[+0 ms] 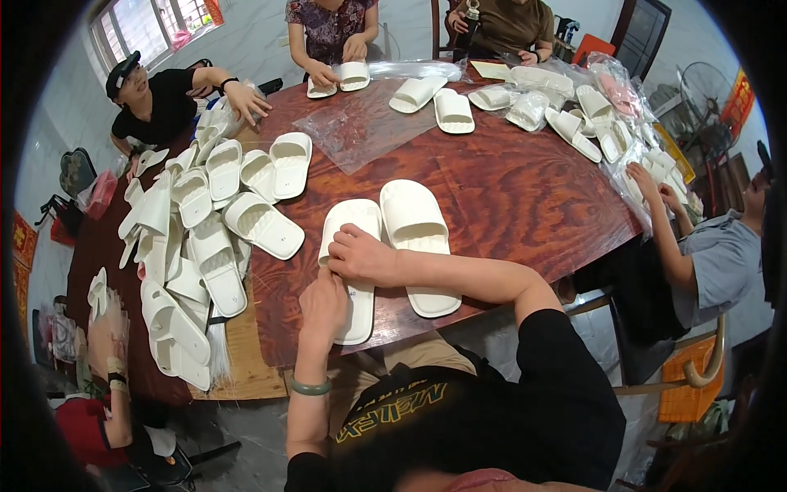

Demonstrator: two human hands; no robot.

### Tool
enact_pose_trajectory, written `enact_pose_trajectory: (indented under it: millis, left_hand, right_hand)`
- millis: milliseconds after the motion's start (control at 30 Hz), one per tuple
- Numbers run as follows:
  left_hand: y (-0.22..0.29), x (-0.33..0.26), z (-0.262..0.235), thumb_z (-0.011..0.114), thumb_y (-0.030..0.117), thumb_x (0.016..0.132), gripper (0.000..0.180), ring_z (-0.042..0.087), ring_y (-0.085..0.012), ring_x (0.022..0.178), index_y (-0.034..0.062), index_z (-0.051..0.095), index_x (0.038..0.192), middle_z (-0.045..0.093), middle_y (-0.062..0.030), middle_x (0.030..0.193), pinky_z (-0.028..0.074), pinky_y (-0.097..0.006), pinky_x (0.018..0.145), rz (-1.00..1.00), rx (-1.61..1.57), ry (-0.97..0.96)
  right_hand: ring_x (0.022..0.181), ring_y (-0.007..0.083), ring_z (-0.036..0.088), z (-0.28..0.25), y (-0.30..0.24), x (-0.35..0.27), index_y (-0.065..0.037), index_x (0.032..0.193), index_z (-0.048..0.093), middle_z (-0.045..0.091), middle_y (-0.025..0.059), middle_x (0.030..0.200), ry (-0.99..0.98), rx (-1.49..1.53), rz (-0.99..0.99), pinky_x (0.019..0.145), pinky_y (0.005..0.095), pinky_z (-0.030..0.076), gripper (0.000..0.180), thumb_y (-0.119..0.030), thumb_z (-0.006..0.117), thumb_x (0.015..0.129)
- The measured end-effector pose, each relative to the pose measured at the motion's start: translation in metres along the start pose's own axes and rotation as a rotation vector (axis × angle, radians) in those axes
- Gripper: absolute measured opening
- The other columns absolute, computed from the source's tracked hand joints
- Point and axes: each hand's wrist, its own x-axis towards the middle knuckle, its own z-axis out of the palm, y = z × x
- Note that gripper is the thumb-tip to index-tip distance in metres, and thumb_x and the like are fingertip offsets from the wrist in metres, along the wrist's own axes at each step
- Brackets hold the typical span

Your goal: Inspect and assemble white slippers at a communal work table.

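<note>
A pair of white slide slippers lies side by side on the table in front of me, toes pointing away. On the left slipper [357, 320], my right hand [361, 256] is curled over the strap, its forearm crossing above the right slipper [416, 225]. My left hand [324, 303], below a green bangle [311, 385], is closed at the strap's left edge, fingertips meeting those of the right hand. Whatever small part the fingertips pinch there is hidden. Neither hand grips the right slipper.
A heap of white slippers [215, 261] covers the table's left side. Clear plastic film [348, 135] lies mid-table. More slippers, some bagged [529, 108], sit at the far right. Several people work around the red-brown wooden table [525, 197]; one at far left reaches toward the heap.
</note>
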Motion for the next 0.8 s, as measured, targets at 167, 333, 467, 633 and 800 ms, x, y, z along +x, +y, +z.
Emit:
enact_pose_trajectory:
  millis: [167,333,467,633,800]
  left_hand:
    - [-0.002,-0.001,0.001,0.038,0.022,0.093,0.027,0.057,-0.0437,0.083,0.0002,0.052,0.100,0.061,-0.0258,0.085,0.042,-0.052,0.073,0.004,-0.008,0.006]
    - [-0.002,0.000,0.000,0.037,0.022,0.093,0.029,0.059,-0.0429,0.080,-0.0018,0.052,0.097,0.061,-0.0268,0.082,0.043,-0.051,0.072,-0.037,-0.015,0.035]
    - [-0.002,-0.002,-0.001,0.035,0.022,0.093,0.030,0.059,-0.0436,0.081,-0.0015,0.053,0.099,0.061,-0.0275,0.084,0.043,-0.052,0.073,-0.039,-0.040,0.033]
    - [0.000,-0.004,-0.002,0.035,0.018,0.091,0.030,0.057,-0.0461,0.085,-0.0002,0.042,0.115,0.059,-0.0302,0.089,0.041,-0.052,0.075,-0.062,-0.189,0.086]
    - [0.007,-0.009,-0.003,0.037,0.016,0.086,0.044,0.055,-0.0477,0.086,0.0006,0.029,0.126,0.058,-0.0319,0.094,0.040,-0.053,0.076,0.032,-0.333,0.164]
  right_hand:
    - [0.086,0.0228,0.050,0.002,-0.007,0.000,-0.006,0.082,0.061,0.053,0.0070,0.082,0.088,0.020,0.029,0.084,0.0373,0.035,0.017,-0.017,0.058,0.070]
    - [0.084,0.0238,0.049,-0.004,-0.006,-0.003,-0.007,0.085,0.062,0.051,0.0075,0.082,-0.028,0.017,0.039,0.086,0.0406,0.034,0.017,-0.017,0.056,0.073]
    - [0.085,0.0234,0.050,0.002,-0.008,-0.006,-0.007,0.091,0.061,0.052,0.0074,0.084,0.068,0.087,0.128,0.087,0.0406,0.033,0.020,-0.015,0.058,0.072]
    - [0.088,0.0204,0.051,0.008,-0.013,-0.011,-0.009,0.100,0.060,0.056,0.0053,0.095,0.150,0.314,0.150,0.087,0.0398,0.032,0.026,-0.012,0.064,0.075]
    - [0.091,0.0207,0.052,0.006,-0.017,-0.013,-0.010,0.100,0.060,0.058,0.0037,0.095,0.180,0.437,0.160,0.091,0.0410,0.031,0.023,-0.011,0.060,0.077]
